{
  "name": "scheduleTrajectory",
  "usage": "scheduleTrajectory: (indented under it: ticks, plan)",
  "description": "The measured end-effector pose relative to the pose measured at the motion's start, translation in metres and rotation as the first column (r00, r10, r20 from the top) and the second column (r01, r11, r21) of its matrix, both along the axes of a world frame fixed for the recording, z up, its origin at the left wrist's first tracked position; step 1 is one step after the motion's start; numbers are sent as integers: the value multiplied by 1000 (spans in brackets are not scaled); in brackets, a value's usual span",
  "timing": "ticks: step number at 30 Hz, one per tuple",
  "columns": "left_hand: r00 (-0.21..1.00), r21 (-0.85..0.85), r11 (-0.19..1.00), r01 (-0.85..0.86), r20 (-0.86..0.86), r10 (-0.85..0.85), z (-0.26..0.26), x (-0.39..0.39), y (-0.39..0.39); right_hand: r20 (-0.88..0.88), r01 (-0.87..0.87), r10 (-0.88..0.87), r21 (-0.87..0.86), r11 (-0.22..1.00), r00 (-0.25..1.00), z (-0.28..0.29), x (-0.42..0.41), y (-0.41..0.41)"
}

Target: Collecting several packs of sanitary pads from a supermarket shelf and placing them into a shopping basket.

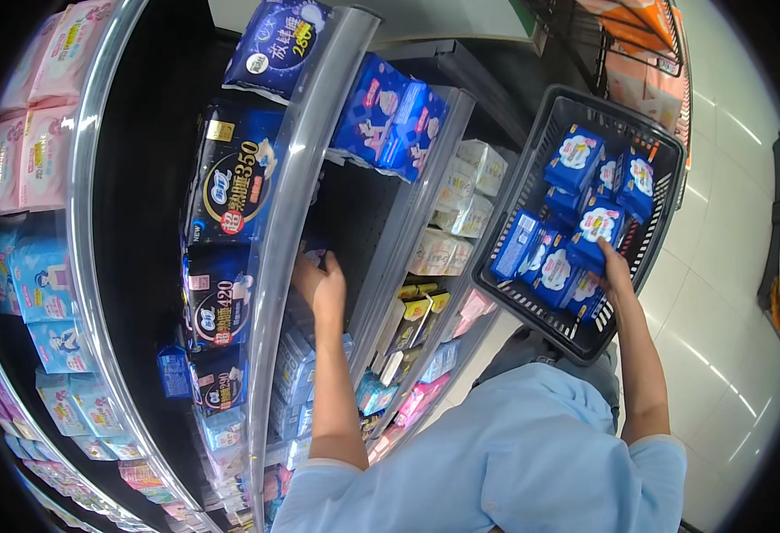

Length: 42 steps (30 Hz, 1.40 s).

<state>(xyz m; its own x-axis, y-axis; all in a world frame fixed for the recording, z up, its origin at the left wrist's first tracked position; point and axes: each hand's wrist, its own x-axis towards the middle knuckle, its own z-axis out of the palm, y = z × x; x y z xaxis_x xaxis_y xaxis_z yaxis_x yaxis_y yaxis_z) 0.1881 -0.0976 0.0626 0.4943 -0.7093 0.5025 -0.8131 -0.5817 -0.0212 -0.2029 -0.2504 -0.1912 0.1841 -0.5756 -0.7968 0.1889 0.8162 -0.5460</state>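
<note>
My left hand (321,278) reaches into a dark shelf gap, behind the clear front strip of the shelf above. Its fingertips are partly hidden, beside a small dark packet that shows only in part. My right hand (613,273) is over a black plastic basket (656,260), its fingers on a blue packet (596,230) with a white cloud-shaped print. Several more blue packets (555,270) lie in the basket, some flat and some tilted. Larger dark blue sanitary pad packs (230,180) stand on the shelf left of my left hand.
Shelves with clear curved edge strips (290,180) run along the left, holding pink packs (47,156) and light blue packs (43,273). Blue packs (390,120) lie above my left hand. A wire rack (630,40) with orange packs stands beyond the basket. Tiled floor (703,320) lies at right.
</note>
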Motion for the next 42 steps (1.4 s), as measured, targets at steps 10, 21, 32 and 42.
scheduleTrajectory:
  ticks: [10,21,32,42]
  plan:
    - [964,840,482,-249,168,206,7,89,-22,-22,267,-266,90,960,964,12,2,13]
    - [989,545,834,-79,146,-1,20,114,-3,149,223,-234,91,971,961,24,2,57]
    - [913,73,958,-277,332,238,4,50,31,-413,-198,101,-199,960,905,46,9,108]
    - [949,-141,946,290,-83,-304,-10,-98,15,-487,-390,70,-597,702,871,72,4,102]
